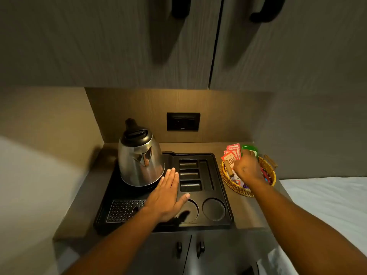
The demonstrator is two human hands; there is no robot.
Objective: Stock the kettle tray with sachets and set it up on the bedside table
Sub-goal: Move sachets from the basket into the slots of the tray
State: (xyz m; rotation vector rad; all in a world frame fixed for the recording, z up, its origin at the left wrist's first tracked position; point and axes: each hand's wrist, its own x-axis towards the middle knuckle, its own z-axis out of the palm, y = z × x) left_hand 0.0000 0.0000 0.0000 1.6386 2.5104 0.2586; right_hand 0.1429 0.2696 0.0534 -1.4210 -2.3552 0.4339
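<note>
Now the left hand [166, 195] is lying flat and open on the black tray [222, 175], while the right hand [247, 167] is reaching into the wicker basket [234, 185], fingers curled around a green sachet [250, 149].

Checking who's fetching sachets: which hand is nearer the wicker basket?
Right hand, reaching into the basket. The left hand lies flat on the black tray beside it.
</note>
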